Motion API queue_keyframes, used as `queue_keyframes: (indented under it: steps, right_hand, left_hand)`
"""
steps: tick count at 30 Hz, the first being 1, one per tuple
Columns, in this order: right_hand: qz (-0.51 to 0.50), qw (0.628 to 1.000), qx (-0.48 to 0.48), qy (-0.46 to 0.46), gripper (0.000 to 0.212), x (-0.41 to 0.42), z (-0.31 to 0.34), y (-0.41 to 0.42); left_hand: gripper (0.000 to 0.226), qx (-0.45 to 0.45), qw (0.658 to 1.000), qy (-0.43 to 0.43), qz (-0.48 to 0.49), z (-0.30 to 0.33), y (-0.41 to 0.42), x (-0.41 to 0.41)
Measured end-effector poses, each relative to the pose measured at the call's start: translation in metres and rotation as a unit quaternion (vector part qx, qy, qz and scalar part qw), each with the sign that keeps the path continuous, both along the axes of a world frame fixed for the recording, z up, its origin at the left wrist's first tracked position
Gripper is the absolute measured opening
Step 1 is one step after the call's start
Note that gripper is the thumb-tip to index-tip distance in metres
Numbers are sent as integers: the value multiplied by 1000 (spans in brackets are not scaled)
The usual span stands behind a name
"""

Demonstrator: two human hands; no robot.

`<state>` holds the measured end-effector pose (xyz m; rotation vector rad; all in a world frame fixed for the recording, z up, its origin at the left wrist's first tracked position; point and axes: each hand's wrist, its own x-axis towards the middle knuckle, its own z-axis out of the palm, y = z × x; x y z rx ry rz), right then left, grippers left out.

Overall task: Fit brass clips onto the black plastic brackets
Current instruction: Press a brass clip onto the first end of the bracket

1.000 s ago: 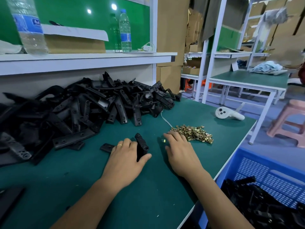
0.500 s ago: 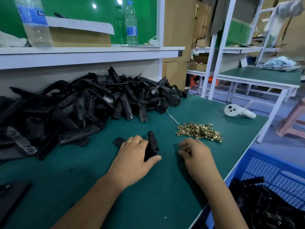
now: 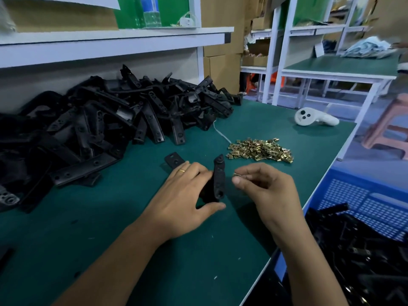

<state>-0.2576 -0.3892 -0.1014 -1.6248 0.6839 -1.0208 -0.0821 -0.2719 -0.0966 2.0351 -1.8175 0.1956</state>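
Left grip is clenched round the bracket, steadied upright; a brass clip is pinched by the right grip, ready for fitting.

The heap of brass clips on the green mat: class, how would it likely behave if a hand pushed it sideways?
The brass clips lie loose, so the heap would probably scatter rather than slide whole. Each looks small, thin and flat, so likely light and unlikely to roll.

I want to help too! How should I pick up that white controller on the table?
Wrap your fingers round the controller's long thin handle, coming from above. It lies flat on the green table, handle pointing right, and the round head with buttons is too wide to hold.
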Motion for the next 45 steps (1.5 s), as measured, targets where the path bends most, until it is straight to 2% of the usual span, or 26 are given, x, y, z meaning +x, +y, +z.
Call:
queue_keyframes:
  steps: [3, 6, 10, 15, 25, 30, 36, 45]
  right_hand:
    - [24, 998, 37, -47, 10, 1, -1, 0]
    - [37, 996, 52, -67, 15, 2, -2, -1]
    - [73, 989, 82, -97, 15, -1, 1, 1]
    - [73, 980, 122, -135, 11, -4, 3, 2]
    - [52, 985, 101, -131, 8, 0, 1, 2]
    - [61, 978, 128, -153, 10, -4, 3, 2]
    - [66, 979, 133, -137, 10, -3, 5, 3]
    - [73, 976, 150, -141, 13, -6, 8, 6]
  left_hand:
    - [75, -17, 1000, 6, -16, 1, 2, 0]
    - [73, -34, 999, 1, -30, 2, 1, -4]
    - [71, -37, 998, -35, -40, 4, 0, -10]
    - [70, -42, 998, -33, -32, 5, 0, -10]
    - [73, -32, 996, -66, -42, 1, -3, -11]
    - [71, -50, 997, -44, -28, 2, 0, -11]
    - [71, -46, 997, -46, -45, 3, -1, -13]
    - [69, -33, 996, -76, -44, 3, -1, -17]
